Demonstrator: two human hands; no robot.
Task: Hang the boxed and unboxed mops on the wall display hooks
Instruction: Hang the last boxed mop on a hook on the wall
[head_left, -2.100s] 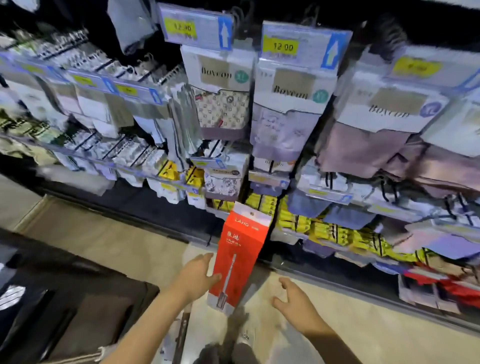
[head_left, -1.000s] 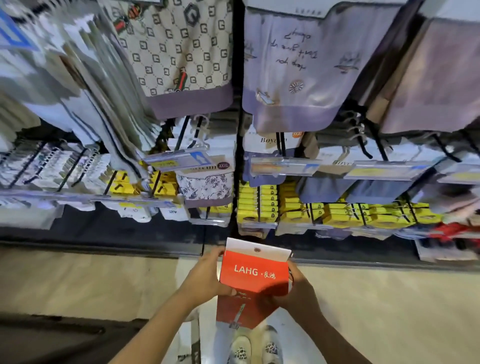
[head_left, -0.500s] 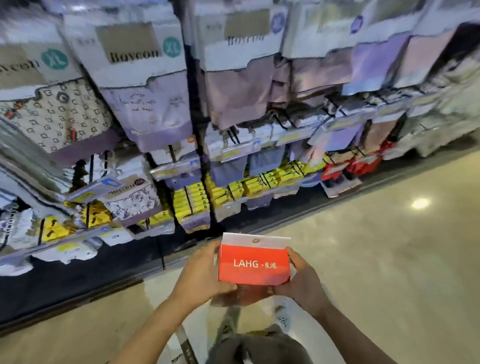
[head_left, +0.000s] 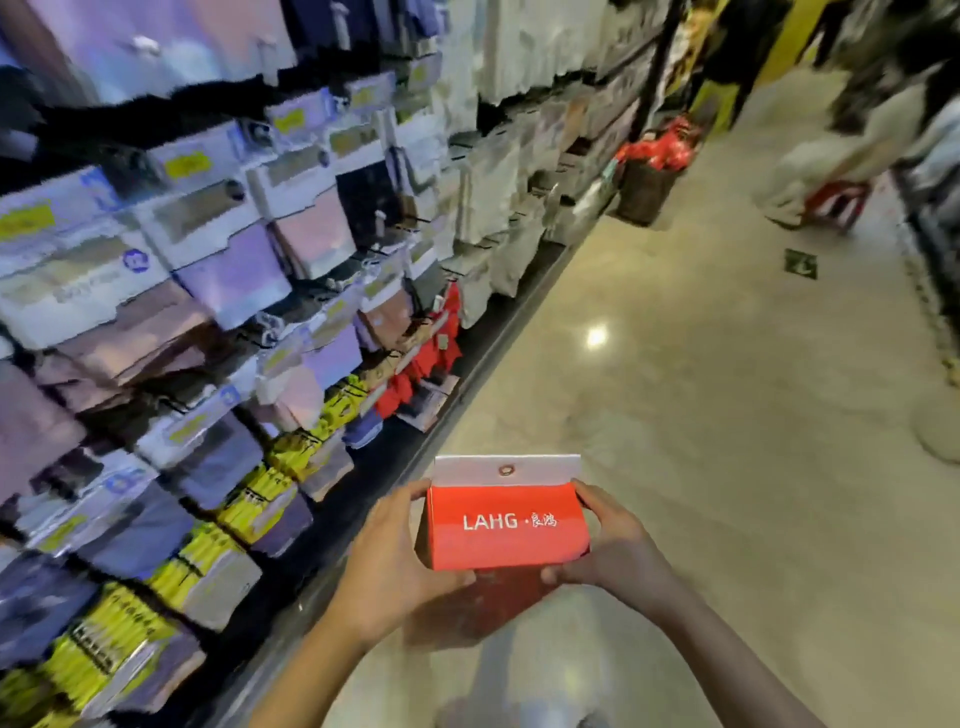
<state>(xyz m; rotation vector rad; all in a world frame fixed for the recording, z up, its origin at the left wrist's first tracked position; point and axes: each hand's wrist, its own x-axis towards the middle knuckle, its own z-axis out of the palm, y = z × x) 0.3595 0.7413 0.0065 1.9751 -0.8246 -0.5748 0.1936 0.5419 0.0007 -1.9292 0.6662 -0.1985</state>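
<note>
Red cardboard mop box with white hang tab (head_left: 506, 525), held end-on between both hands. Left hand (head_left: 395, 566) curled around its left side, fingers beneath; right hand (head_left: 610, 551) clasped on its right side. Wall display of hanging packaged garments (head_left: 218, 270) well beyond the left fingers.

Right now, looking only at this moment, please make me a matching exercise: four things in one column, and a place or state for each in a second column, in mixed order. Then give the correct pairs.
Things:
1. red box
2. left hand
3. right hand
4. yellow packs

Places or states:
A. on the box's right edge
B. hanging low on the display at the left
C. held between both hands, white tab on top
D. on the box's left edge

Pairs: 1-C, 2-D, 3-A, 4-B
</note>
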